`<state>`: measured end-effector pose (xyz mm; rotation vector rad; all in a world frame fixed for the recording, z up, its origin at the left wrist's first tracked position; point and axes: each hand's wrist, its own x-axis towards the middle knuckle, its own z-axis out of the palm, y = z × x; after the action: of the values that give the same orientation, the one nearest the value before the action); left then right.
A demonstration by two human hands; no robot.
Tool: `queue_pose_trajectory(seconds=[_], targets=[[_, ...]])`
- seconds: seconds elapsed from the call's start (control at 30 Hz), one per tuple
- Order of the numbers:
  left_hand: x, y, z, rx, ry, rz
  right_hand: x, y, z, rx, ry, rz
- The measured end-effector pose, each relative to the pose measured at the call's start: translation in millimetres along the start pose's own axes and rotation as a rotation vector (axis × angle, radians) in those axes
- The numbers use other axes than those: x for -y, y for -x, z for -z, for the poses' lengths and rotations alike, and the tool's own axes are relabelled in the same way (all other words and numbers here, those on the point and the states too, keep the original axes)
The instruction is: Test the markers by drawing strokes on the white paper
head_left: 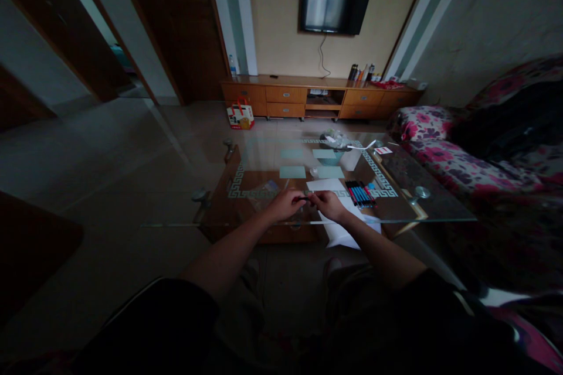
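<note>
Over the near part of the glass table (264,211), my two hands meet in front of me. My left hand (285,204) is closed around a thin dark pen (301,198), mostly hidden by the fingers. My right hand (328,204) pinches the other end of it, fingertips close to the left ones. White paper sheets (341,228) lie under and beside my right hand, partly past the table's near edge. To their right, several blue, black and red pens (361,194) lie in a row.
Farther back on the table are a clear plastic bag (336,139), a teal basket (329,158) and a red-and-white card (383,150). A flowered sofa (466,164) stands at the right. A low wooden cabinet (285,95) runs along the far wall, with a gift bag (240,116) before it.
</note>
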<state>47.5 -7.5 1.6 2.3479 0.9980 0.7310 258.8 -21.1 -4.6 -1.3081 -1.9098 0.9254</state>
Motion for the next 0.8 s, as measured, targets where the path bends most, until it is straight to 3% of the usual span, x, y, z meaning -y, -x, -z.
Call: queue_pose_trajectory(seconds=[0.23,0.5,0.8], targets=[[1.8,-1.3,-0.5,-0.026,0.007,0.03,-3.3,-1.6,0.3,-0.092,0.026,-0.012],[6.3,-0.1,-1.1,-0.022,-0.026,0.013,-3.7,-2.3,-0.2,-0.066,0.202,0.085],[2.3,-0.9,1.2,-0.004,-0.009,0.018,-3.7,-1.4,-1.9,-0.045,0.137,0.121]])
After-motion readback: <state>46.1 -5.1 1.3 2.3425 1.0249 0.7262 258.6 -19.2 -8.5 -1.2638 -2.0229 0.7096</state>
